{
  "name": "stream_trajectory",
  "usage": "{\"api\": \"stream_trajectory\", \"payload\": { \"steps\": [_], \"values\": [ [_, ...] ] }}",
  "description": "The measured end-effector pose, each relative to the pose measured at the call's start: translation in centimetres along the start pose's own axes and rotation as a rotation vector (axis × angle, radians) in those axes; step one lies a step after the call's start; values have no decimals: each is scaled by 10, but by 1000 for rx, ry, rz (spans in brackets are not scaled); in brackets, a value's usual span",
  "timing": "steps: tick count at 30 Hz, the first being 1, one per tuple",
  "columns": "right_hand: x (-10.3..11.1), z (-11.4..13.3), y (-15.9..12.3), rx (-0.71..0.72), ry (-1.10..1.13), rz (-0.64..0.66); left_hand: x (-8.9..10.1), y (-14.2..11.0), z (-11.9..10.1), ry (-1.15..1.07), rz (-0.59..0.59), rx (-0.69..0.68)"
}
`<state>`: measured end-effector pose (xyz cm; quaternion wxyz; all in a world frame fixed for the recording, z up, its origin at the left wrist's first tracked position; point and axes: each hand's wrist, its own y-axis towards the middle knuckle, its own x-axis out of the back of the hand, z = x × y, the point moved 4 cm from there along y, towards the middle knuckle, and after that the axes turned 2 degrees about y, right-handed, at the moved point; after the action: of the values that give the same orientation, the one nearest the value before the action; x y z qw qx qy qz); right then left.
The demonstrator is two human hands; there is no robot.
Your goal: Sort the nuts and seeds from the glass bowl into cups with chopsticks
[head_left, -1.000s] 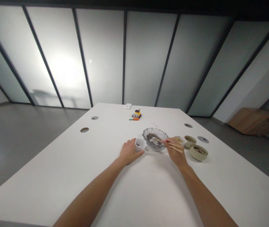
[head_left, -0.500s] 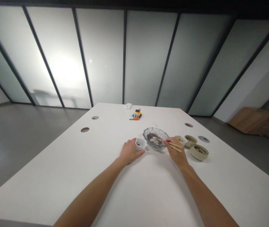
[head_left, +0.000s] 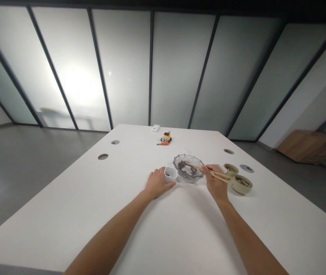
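Observation:
My left hand [head_left: 157, 184] is closed around the near left side of a small white cup [head_left: 171, 172], which stands on the table with a few dark bits inside. My right hand [head_left: 214, 183] grips a pair of wooden chopsticks [head_left: 220, 175]. Their tips reach into a clear faceted glass bowl [head_left: 190, 178] holding small dark brown pieces, heaped mostly at its left. Whether the tips pinch a piece is too small to tell. The bowl stands just right of the cup. Behind my right hand, a white dish [head_left: 223, 168] is mostly hidden.
Two olive-green round bowls, a near one [head_left: 240, 185] with small sticks in it and a far one [head_left: 231, 169], stand right of my right hand. Farther back lie a toy carrot [head_left: 164, 144], a yellow toy vehicle [head_left: 166, 136] and a white box [head_left: 155, 128]. Round holes pierce the white table [head_left: 128, 168].
My right hand has shifted slightly right, and the chopstick tips have moved left within the glass bowl. The white dish is more covered now. My left hand and the cup stay put.

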<state>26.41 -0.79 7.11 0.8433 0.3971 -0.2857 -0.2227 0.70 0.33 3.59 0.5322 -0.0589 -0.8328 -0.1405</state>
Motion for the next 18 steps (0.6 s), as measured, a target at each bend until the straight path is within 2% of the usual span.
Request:
{"api": "stream_trajectory", "payload": {
  "steps": [2, 4, 8, 13, 18],
  "values": [
    [1, 12, 0, -88, 53, -51, 2, -1, -1, -5, 2, 2],
    [-2, 25, -2, -138, 155, -34, 3, -1, -2, -6, 2, 5],
    [-6, 42, -7, -124, 215, 47, 3, -2, -2, -2, 5, 14],
    [-8, 29, -6, 13, 58, 49, 4, -2, -2, -10, 12, 9],
    [-26, 4, -6, 48, 106, 170, 7, -3, -4, 2, 31, 4]
  ]
}}
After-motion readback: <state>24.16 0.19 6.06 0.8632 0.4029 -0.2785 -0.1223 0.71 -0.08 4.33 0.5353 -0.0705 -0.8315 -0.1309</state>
